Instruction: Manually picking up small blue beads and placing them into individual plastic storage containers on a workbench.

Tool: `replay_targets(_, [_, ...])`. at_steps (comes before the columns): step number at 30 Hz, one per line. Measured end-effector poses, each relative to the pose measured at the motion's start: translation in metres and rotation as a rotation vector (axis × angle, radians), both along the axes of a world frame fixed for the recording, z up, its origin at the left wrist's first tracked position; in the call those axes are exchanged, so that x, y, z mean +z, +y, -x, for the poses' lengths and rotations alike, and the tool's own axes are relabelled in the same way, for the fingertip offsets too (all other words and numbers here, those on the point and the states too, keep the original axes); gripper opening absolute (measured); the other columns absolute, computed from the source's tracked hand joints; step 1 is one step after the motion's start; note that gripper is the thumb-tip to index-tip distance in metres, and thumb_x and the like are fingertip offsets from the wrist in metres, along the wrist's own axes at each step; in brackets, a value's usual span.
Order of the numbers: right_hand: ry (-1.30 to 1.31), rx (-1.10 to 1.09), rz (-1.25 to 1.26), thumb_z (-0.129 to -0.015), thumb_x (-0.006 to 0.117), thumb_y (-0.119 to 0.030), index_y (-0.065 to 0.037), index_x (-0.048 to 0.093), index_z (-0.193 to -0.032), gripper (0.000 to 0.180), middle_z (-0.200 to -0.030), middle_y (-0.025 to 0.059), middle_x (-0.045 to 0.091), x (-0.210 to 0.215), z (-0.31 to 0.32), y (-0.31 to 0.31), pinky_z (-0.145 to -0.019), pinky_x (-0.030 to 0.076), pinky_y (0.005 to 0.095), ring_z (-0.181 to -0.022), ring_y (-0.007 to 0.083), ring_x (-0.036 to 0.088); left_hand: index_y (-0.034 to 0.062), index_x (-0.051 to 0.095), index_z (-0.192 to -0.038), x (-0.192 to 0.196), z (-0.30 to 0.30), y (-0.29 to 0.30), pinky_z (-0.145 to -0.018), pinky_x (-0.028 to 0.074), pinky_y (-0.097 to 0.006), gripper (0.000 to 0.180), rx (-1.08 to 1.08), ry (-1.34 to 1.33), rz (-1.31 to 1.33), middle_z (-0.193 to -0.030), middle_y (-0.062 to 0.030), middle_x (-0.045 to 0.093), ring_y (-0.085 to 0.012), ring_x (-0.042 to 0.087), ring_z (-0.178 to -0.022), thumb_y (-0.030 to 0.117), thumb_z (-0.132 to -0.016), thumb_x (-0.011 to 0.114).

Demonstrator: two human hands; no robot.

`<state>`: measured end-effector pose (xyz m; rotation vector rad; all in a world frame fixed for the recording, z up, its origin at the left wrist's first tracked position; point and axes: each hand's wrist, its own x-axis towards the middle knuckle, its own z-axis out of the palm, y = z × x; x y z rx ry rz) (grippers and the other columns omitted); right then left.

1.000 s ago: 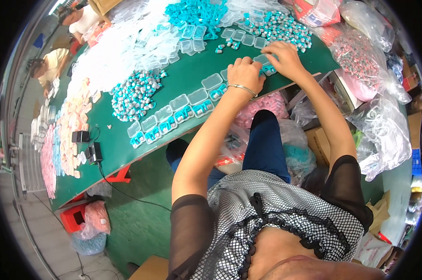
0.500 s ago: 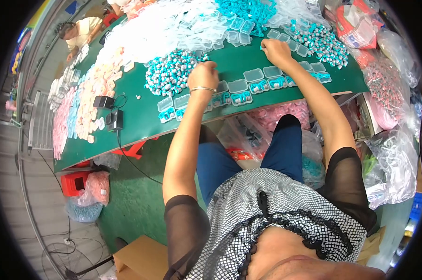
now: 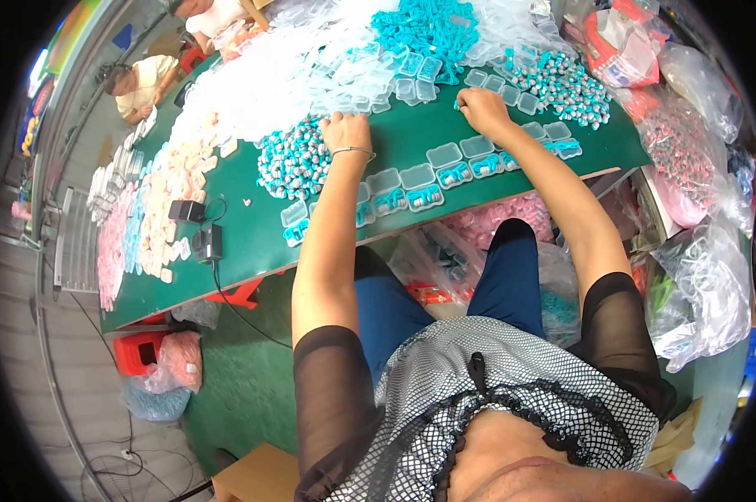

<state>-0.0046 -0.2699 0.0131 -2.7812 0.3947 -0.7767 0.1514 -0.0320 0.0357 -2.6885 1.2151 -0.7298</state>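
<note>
My left hand (image 3: pixel 346 132) is at the right edge of a heap of small teal-and-grey pieces (image 3: pixel 292 163). Its fingers are bent down into the heap, and what they grip, if anything, is hidden. Farther right, my right hand (image 3: pixel 483 112) hovers over the table with its fingers pinched, a bit of teal showing at the tips. A row of clear lidded cases (image 3: pixel 425 197) runs along the near edge, lids flipped back, with teal-and-grey pieces inside. My left forearm covers part of that row.
Behind are a pile of clear cases (image 3: pixel 344 75) and a teal heap (image 3: pixel 424 33). More teal-and-grey pieces (image 3: pixel 572 88) lie at the right, beside open cases (image 3: pixel 503 90). Black boxes with a cable (image 3: pixel 207 243) sit at the left. Two people (image 3: pixel 139 84) work beyond the far left side.
My left hand has moved left to the teal-and-grey heap. My right hand has shifted slightly left in the view, still pinched. The whole view has tilted a little.
</note>
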Motion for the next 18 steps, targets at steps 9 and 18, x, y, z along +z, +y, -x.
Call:
replay_targets(9, [-0.143, 0.169, -0.358, -0.076, 0.063, -0.006, -0.007, 0.065, -0.088, 0.012, -0.084, 0.0107, 0.066, 0.023, 0.036, 0.000, -0.069, 0.052, 0.0366, -0.078, 0.0246, 0.065, 0.0073, 0.060, -0.092, 0.011, 0.040, -0.033, -0.059, 0.048, -0.030, 0.021, -0.299, 1.124, 0.887, -0.081, -0.0079, 0.069, -0.0175, 0.065, -0.069, 0.010, -0.076, 0.074])
replay_targets(18, [-0.263, 0.135, -0.387, -0.080, 0.063, 0.000, -0.002, 0.065, -0.095, 0.016, -0.092, 0.0055, 0.065, 0.050, 0.163, -0.044, -0.071, 0.049, 0.0257, -0.077, 0.0112, 0.059, 0.0080, 0.062, -0.093, 0.021, 0.126, -0.104, -0.058, 0.048, -0.024, 0.010, -0.388, 1.918, 0.988, -0.091, -0.0081, 0.069, -0.0146, 0.063, -0.068, 0.010, -0.085, 0.068])
